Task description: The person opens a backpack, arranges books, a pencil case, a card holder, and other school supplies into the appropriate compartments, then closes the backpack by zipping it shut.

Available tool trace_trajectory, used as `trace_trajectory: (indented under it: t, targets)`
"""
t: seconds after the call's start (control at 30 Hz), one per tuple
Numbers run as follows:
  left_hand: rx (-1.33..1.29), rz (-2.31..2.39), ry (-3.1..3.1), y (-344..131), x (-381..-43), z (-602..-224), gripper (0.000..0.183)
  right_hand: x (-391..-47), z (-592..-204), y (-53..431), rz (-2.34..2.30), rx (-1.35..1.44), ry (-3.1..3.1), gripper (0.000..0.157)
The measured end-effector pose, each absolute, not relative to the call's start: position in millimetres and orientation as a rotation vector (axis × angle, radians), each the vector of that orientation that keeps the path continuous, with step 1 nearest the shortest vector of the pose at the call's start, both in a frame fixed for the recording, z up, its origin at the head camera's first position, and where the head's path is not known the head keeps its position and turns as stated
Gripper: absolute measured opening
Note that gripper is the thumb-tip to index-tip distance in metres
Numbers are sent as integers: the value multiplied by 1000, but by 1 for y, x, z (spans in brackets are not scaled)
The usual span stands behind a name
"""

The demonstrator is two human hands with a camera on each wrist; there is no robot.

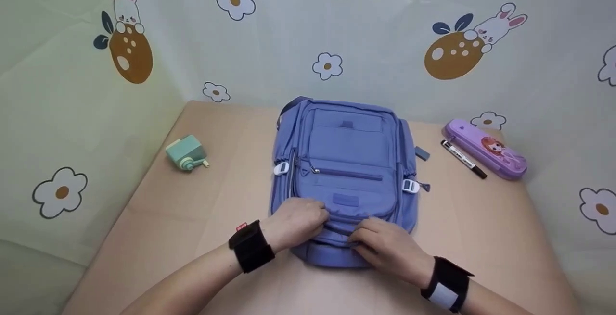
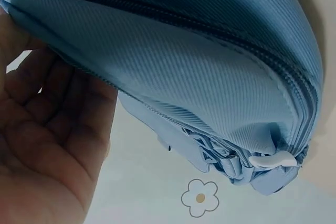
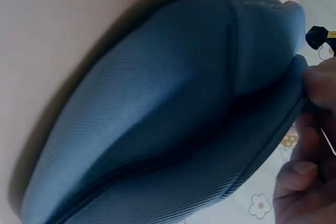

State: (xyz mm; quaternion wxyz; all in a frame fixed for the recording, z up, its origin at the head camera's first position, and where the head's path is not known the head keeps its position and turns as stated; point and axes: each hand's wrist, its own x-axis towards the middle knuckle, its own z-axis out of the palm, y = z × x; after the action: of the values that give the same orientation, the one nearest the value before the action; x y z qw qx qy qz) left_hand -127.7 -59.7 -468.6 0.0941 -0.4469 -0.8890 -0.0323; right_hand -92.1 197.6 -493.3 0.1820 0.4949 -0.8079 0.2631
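Note:
A blue backpack (image 1: 351, 146) lies on its back on the table, its front pockets facing up and its base toward me. My left hand (image 1: 298, 221) pinches the fabric near the lower left of the front pocket; in the left wrist view its thumb and fingers (image 2: 79, 124) hold the cloth edge beside a zipper (image 2: 210, 27). Lower on the right, my right hand (image 1: 387, 243) pinches the same lower front. Thumb and fingers (image 3: 299, 177) grip a fabric edge in the right wrist view, where a dark fold gapes. Whether the pocket is unzipped is unclear.
On the left of the table (image 1: 231, 161) sits a small green sharpener-like device with a crank (image 1: 186, 152). To the backpack's right lie a black-and-white marker (image 1: 463, 159) and a purple pencil case (image 1: 486, 149). A patterned curtain (image 1: 279, 41) hangs behind.

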Motion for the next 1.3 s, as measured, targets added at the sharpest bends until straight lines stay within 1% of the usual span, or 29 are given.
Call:
trace_trajectory:
  t: [0.17,0.33,0.5,0.73,0.93,1.07,1.3]
  targets:
    - [-1318,-132,-2657,-60,-128,-468,18,-84,-493,211,966,1238,-2361,33]
    - [-1308,-143,-2671,-60,-128,-468,19,-79,-490,221,1106,1068,-2449,26]
    - [-1299,-137,-2657,-61,-127,-468,17,-79,-486,228,978,949,-2580,27]
    - [-1287,-148,-2667,-60,-126,-467,16,-84,-481,242,679,890,-2736,18]
    - [-1290,-164,-2660,-60,-126,-466,15,-95,-482,269,466,810,-2696,22]
    - [-1287,-174,-2673,-60,-127,-466,14,-100,-488,279,424,801,-2694,23]
    - [-1291,-223,-2731,-58,-126,-460,14,-102,-496,281,564,784,-2736,19]
